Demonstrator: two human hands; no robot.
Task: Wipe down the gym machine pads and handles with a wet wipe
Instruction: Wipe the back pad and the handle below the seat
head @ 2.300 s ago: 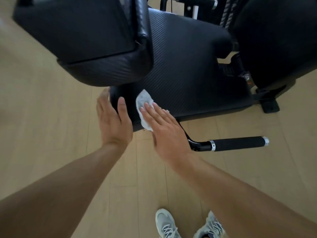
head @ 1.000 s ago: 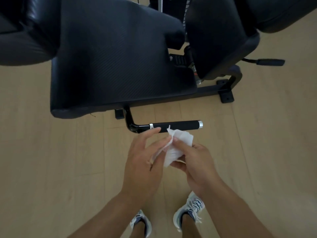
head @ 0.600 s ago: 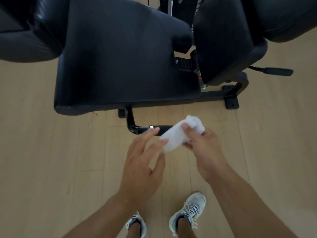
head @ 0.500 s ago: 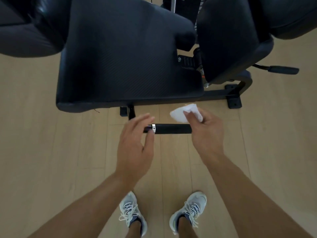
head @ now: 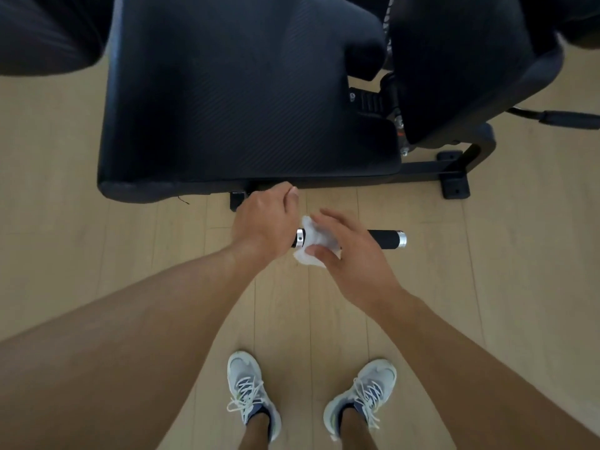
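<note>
Person with bare forearms, no sleeves, watch or rings visible on left hand (head: 264,222) or right hand (head: 349,251), bare lower legs, wearing pale grey-white mesh sneakers (head: 250,389) with white laces, dark blue inner lining and a yellow-green accent at the sides.

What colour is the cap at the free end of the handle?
Shiny silver metal, on the black cylindrical handle's end cap, seen in the head view.

Both bare arms are reaching forward and down. The left hand (head: 264,222) is curling its fingers under at the knuckles, while the right hand (head: 345,251) is pinching the wipe (head: 313,246).
</note>
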